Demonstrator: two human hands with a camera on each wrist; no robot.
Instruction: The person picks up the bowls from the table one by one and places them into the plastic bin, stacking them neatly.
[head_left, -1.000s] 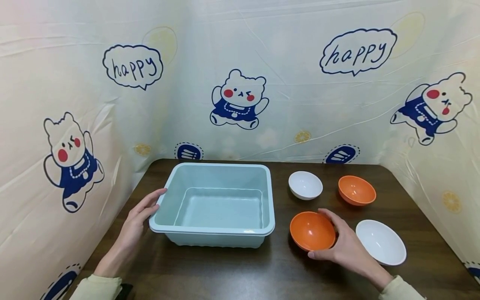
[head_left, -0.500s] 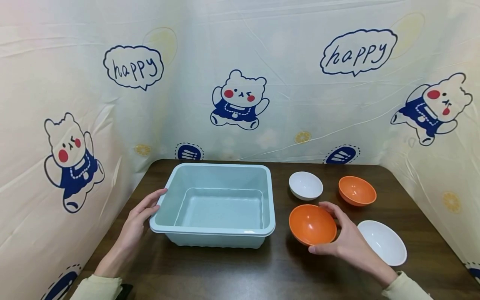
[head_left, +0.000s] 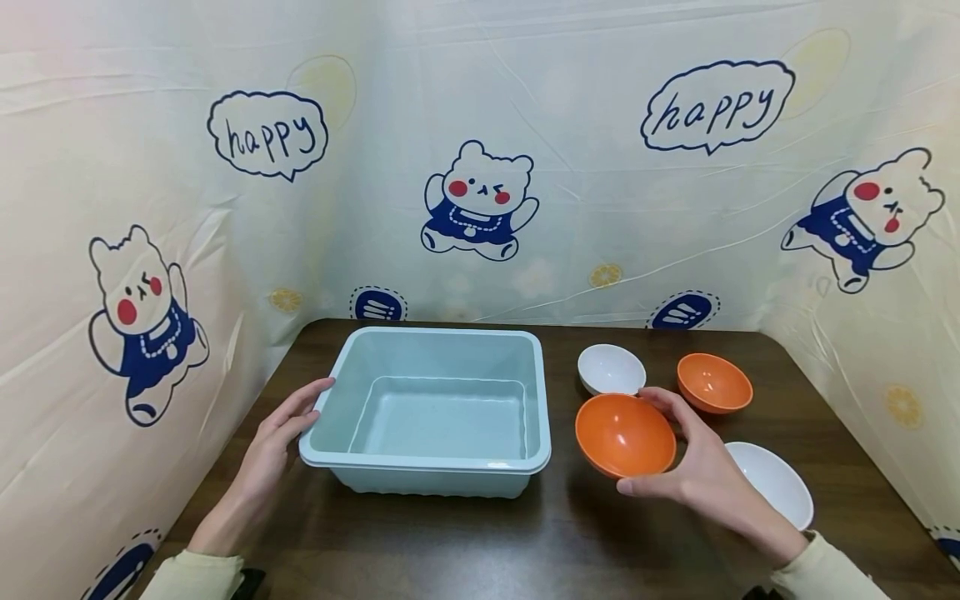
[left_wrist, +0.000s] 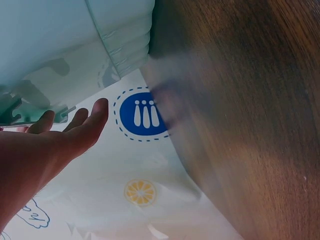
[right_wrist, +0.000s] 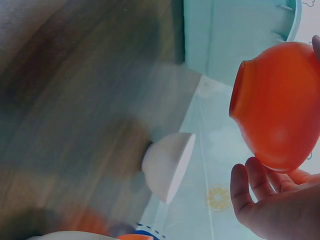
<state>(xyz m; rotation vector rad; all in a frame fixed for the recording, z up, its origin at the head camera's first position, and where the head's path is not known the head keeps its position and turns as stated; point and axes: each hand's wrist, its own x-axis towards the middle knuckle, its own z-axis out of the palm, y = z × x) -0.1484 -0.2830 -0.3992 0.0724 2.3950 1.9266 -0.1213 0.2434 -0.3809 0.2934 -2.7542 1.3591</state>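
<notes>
In the head view, my right hand [head_left: 693, 462] grips an orange bowl [head_left: 626, 435] by its right side, thumb at the near rim and fingers at the far side. The right wrist view shows the same bowl [right_wrist: 282, 107] raised off the wood, its foot ring facing the tabletop. My left hand [head_left: 273, 442] touches the left rim of a pale blue-green basin [head_left: 431, 461] with nearly straight fingers. From the left wrist view, several fingers [left_wrist: 92, 122] extend just outside the basin wall [left_wrist: 120, 30]. The basin has nothing inside.
Behind the held bowl stands a small white bowl [head_left: 611, 369], partly overlapped by it. Another orange bowl [head_left: 714, 383] stands to its right, and a larger white bowl [head_left: 776, 483] sits by the right wrist. A printed cloth [head_left: 585, 208] encloses the dark wooden table [head_left: 420, 550].
My right hand has lifted the orange bowl up from the tabletop and slightly away from me. The left hand and the basin have stayed in place.
</notes>
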